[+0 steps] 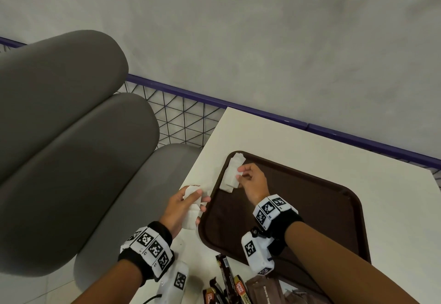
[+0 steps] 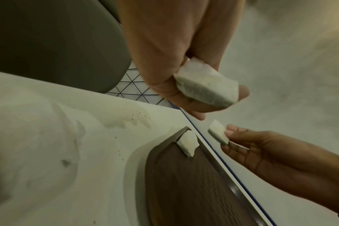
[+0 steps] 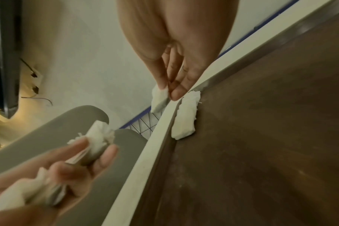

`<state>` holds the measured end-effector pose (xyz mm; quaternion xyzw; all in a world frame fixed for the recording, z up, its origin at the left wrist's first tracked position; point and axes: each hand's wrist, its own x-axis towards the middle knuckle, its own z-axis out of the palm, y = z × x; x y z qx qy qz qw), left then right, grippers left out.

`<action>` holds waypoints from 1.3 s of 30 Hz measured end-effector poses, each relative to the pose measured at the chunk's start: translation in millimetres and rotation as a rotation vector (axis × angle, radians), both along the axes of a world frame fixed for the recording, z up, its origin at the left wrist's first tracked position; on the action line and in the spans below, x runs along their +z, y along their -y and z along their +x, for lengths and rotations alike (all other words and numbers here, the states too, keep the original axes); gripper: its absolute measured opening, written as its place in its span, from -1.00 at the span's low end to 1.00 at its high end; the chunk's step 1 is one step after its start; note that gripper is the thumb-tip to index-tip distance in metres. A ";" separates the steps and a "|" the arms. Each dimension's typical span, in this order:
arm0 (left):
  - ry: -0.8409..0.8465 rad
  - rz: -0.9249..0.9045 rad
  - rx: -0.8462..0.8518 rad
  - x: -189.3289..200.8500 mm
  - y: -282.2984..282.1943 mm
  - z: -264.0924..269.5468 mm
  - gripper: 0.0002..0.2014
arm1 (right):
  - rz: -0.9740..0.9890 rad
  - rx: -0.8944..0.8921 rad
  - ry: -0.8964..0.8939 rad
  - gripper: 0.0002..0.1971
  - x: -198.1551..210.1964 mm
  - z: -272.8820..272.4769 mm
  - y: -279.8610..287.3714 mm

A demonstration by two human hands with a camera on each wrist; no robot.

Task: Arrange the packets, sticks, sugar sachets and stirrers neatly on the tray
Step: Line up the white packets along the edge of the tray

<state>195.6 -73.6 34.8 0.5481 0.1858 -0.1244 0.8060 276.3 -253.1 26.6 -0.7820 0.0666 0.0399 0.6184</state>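
A dark brown tray [image 1: 310, 208] lies on the white table [image 1: 298, 141]. A short row of white sugar sachets [image 1: 231, 177] rests in the tray's far left corner; the sachets [image 3: 185, 120] also show in the right wrist view. My right hand [image 1: 241, 174] hovers just over that row and pinches one white sachet [image 2: 218, 132] between thumb and fingers. My left hand [image 1: 200, 204] is beside the tray's left rim, gripping a bunch of white sachets [image 1: 191, 210]; the bunch [image 2: 207, 87] sticks out past the fingertips.
Dark coffee sticks [image 1: 224, 277] and a brown packet [image 1: 265, 289] lie on the table at the tray's near edge. Grey seat cushions [image 1: 71, 125] stand to the left. A purple rail [image 1: 262, 110] and wire mesh [image 1: 181, 115] run behind the table.
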 end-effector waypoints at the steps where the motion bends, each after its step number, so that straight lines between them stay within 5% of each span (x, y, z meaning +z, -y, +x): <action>1: 0.001 0.014 0.013 -0.9 -2.2 0.1 -0.75 | -0.020 0.006 -0.020 -0.76 -3.6 1.3 0.9; 18: -0.018 0.179 0.050 -9.3 -22.9 -0.7 -0.79 | -0.500 0.136 -0.064 -0.74 -48.6 4.6 -19.7; 28: -0.032 0.143 0.075 -10.0 -21.9 1.3 -0.71 | -0.482 0.155 -0.105 -0.70 -45.2 3.0 -19.7; 33: 0.021 0.098 0.078 -4.6 -18.6 -0.1 -0.69 | -0.579 0.162 0.039 -0.75 -25.7 -9.5 -15.2; 36: 0.040 0.101 0.075 -1.2 -15.8 -0.8 -0.62 | -0.438 0.187 0.018 -0.83 -11.1 -16.8 -19.2; 39: 0.052 0.115 0.069 3.0 -12.1 -1.1 -0.58 | -0.239 0.280 -0.097 -0.68 7.6 -23.3 -26.7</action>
